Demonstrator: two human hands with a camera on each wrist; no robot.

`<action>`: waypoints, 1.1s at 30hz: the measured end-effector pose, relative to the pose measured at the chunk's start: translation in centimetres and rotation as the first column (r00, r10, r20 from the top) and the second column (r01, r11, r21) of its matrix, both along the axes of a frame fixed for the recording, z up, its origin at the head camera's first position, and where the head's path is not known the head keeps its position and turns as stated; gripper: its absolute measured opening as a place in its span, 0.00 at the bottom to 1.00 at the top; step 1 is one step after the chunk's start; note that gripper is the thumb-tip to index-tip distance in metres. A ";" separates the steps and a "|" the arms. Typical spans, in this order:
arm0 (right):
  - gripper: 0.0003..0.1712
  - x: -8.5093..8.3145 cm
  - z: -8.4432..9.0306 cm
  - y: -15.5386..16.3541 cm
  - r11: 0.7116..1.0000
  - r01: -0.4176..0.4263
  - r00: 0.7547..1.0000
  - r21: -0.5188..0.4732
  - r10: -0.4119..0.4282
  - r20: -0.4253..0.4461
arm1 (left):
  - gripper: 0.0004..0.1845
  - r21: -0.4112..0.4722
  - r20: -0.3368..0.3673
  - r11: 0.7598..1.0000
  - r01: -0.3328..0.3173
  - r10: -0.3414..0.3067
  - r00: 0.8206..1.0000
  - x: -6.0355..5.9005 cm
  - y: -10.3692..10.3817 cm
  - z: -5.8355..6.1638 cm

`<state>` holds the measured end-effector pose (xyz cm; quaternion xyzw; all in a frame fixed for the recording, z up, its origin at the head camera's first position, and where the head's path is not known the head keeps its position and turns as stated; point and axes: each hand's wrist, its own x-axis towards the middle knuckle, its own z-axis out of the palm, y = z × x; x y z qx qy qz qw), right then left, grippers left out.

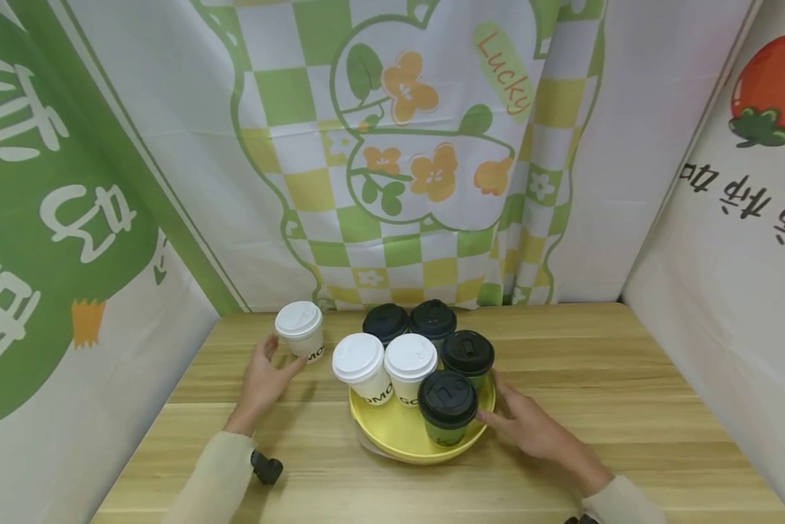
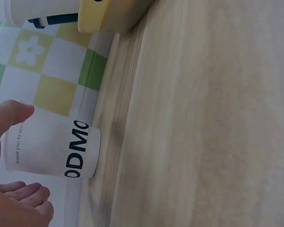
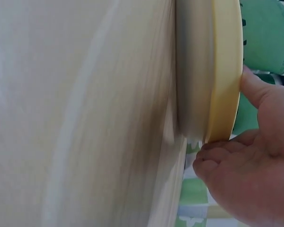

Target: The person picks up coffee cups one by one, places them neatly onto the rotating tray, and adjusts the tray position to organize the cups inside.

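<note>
A white-lidded paper cup (image 1: 301, 331) stands on the table at the left. My left hand (image 1: 266, 382) is around its near side, thumb and fingers spread apart. In the left wrist view the thumb overlaps the cup (image 2: 47, 146), and the fingers lie just below it. My right hand (image 1: 530, 426) rests at the right edge of a round yellow tray (image 1: 392, 433). Its thumb and loosely bent fingers lie along the tray's rim (image 3: 225, 71), beside a green cup with a black lid (image 1: 469, 353).
On the tray are two more white-lidded cups (image 1: 358, 360) and another black-lidded green cup (image 1: 448, 399) at the front. Further black lids (image 1: 433, 318) show behind them. A checked curtain (image 1: 392, 255) hangs along the table's (image 1: 596, 364) back edge, with printed cloth at both sides.
</note>
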<state>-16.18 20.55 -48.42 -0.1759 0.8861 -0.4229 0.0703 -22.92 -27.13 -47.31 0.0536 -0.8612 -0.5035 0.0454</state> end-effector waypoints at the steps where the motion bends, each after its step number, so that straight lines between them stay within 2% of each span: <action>1: 0.59 0.1 0.0 -0.1 1.000 0.001 1.000 0.000 -0.001 -0.013 | 0.56 -0.003 -0.002 1.000 0.002 -0.002 1.000 -0.3 0.1 -0.1; 5: 0.58 0.9 0.1 -0.7 1.000 0.018 0.998 0.003 -0.018 -0.060 | 0.57 0.012 -0.029 1.000 0.012 -0.012 1.000 -1.6 0.3 -0.5; 9: 0.58 1.9 0.4 -1.2 0.999 0.036 0.997 0.006 -0.035 -0.072 | 0.58 0.047 -0.037 0.999 0.002 0.000 0.999 -2.7 0.3 -0.9; 17: 0.59 4.4 1.9 -1.3 0.997 0.055 0.998 0.059 -0.057 0.040 | 0.59 0.091 -0.008 0.996 -0.027 0.028 1.000 -3.6 0.3 -1.6; 20: 0.60 4.9 2.8 -1.1 0.995 0.045 0.998 0.091 -0.049 0.043 | 0.59 0.092 -0.015 0.995 -0.028 0.030 0.999 -3.9 0.2 -1.6; 22: 0.61 4.8 3.1 -0.8 0.993 0.042 0.998 0.113 -0.046 0.030 | 0.59 0.090 -0.023 0.995 -0.031 0.033 0.999 -4.2 0.2 -1.5; 25: 0.64 4.3 2.8 -0.3 0.990 0.036 0.999 0.133 -0.032 -0.035 | 0.57 0.080 -0.033 0.996 -0.028 0.031 0.999 -4.5 0.2 -1.5; 29: 0.65 3.3 1.9 0.2 0.994 0.007 0.995 0.110 0.005 -0.104 | 0.55 0.068 -0.047 0.998 -0.013 0.016 0.999 -4.8 0.2 -1.7; 33: 0.66 2.5 1.0 0.2 0.997 -0.024 0.990 0.076 0.034 -0.135 | 0.54 0.067 -0.063 0.998 -0.004 0.008 0.998 -5.0 0.4 -1.9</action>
